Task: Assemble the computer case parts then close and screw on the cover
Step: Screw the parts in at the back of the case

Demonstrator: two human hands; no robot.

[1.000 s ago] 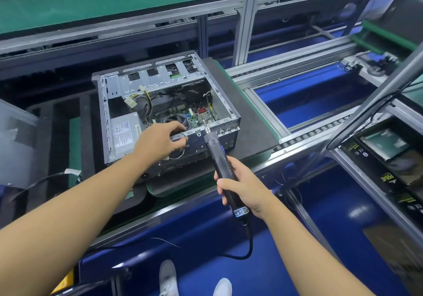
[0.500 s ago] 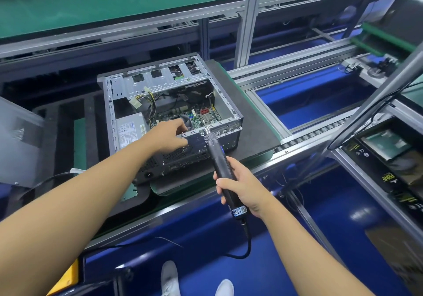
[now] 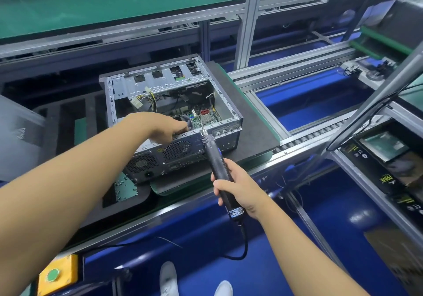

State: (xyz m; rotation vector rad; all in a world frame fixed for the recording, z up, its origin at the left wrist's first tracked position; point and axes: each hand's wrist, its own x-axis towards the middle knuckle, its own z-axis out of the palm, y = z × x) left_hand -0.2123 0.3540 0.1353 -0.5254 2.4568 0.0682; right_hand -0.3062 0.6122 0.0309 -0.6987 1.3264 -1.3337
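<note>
An open grey computer case [image 3: 225, 110] lies on its side on a dark pallet [image 3: 251, 133], with its motherboard [image 3: 201, 115] and yellow cables showing inside. My left hand [image 3: 164, 127] reaches over the case's near rim, its fingers curled down inside; what they hold is hidden. My right hand [image 3: 238, 187] grips a black electric screwdriver [image 3: 217, 165] whose tip meets the case's near top edge. The cover is not on the case.
A small green tray of screws [image 3: 124, 187] sits in the black foam in front of the case. Aluminium frame posts [image 3: 248, 21] stand behind. A slanted metal bar [image 3: 375, 99] crosses at right above shelves with boxes. A yellow button box [image 3: 57, 275] sits at lower left.
The view has drawn nearer to the case. My left hand has slid a little further along the near rim. The screwdriver stays at the same spot on the rim.
</note>
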